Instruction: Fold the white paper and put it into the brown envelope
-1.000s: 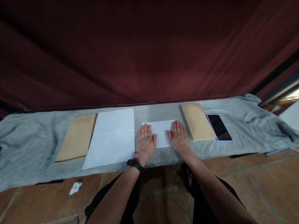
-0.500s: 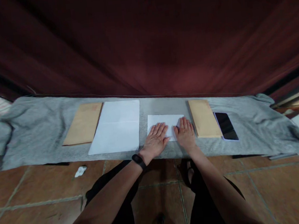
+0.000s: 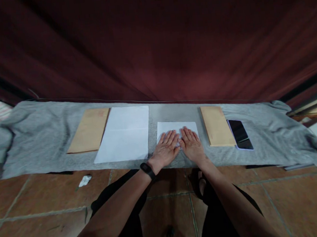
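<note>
A folded sheet of white paper [image 3: 173, 126] lies on the grey cloth, its lower part covered by both hands. My left hand [image 3: 166, 148] rests flat on its left half, fingers stretched out, a dark band around the wrist. Flat on the right half lies my right hand [image 3: 191, 145], its fingers also extended and its thumb close to the left hand. To the left are larger sheets of white paper [image 3: 124, 135], beside a brown envelope [image 3: 89, 131]. On the right sits a narrower stack of brown envelopes [image 3: 217, 125].
A phone [image 3: 240, 134] in a pale purple case lies right of the brown stack. Grey cloth [image 3: 44, 138] covers the narrow bench. Behind it hangs a dark red curtain [image 3: 151, 51]. A crumpled white scrap [image 3: 85, 180] lies on the tiled floor.
My right hand has slid left across the white paper, from its right edge towards my left hand. My left hand stays nearly in place.
</note>
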The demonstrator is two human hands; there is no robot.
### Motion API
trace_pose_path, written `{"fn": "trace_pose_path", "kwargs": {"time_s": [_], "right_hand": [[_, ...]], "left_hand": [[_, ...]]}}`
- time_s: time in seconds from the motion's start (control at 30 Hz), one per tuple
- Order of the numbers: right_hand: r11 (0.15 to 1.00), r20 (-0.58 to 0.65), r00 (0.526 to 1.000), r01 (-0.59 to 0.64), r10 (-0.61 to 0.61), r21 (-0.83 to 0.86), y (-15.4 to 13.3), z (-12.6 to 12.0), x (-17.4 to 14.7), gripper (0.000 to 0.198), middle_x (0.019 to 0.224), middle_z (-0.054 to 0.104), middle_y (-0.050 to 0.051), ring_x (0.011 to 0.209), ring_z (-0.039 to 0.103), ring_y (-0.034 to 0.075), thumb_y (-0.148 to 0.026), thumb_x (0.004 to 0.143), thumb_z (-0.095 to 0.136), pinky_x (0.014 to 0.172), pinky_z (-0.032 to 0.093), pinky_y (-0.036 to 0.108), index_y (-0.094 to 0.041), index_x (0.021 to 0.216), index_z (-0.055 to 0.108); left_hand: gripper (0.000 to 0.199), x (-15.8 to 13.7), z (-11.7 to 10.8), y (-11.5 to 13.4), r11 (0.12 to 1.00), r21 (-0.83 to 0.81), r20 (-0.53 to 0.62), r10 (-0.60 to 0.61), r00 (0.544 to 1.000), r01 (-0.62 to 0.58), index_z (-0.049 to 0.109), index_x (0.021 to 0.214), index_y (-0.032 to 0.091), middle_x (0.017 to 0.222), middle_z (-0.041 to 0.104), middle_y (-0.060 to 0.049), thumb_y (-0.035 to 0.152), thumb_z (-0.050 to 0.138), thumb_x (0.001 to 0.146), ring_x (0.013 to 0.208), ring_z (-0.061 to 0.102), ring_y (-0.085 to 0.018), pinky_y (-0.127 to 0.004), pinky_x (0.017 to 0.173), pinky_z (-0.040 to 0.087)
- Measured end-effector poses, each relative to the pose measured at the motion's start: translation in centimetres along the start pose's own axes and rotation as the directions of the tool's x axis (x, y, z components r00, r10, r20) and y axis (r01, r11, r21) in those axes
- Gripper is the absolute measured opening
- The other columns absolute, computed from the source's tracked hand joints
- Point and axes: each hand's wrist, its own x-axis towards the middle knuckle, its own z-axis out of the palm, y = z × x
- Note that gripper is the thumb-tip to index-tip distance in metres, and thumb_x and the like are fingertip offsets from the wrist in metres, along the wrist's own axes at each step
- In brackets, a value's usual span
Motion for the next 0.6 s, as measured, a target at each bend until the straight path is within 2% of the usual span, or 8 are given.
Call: {"fn": "trace_pose_path", "kwargs": {"time_s": [0.37,0.6], "right_hand": [[0.992,-0.108,0.990,-0.098,0.089,-0.085,1.4,0.4,-0.8,0.064,0.158,0.037,0.023,0.148,0.035,0.031,-0.044,0.105,0.036,0.118,0.031,0.048,-0.002,0.154,0.034],[0.973,-0.047,0.977,-0.210,0.206,-0.096,1.3,-1.6,-1.0,0.057,0.153,0.047,0.023,0.138,0.047,0.032,-0.037,0.103,0.043,0.112,0.036,0.045,-0.002,0.148,0.045]], "left_hand": [[0.063,-0.3,-0.3,-0.1,0.995,0.017,-0.043,-0.093,0.995,0.094,0.035,0.156,0.016,0.165,0.029,-0.013,0.050,0.035,0.103,0.154,0.022,-0.026,-0.049,0.126,0.016],[0.062,0.0,-0.7,-0.6,0.973,0.064,-0.025,-0.221,0.975,0.223,0.034,0.156,0.016,0.165,0.028,-0.013,0.048,0.034,0.103,0.154,0.022,-0.027,-0.055,0.125,0.014]]}}
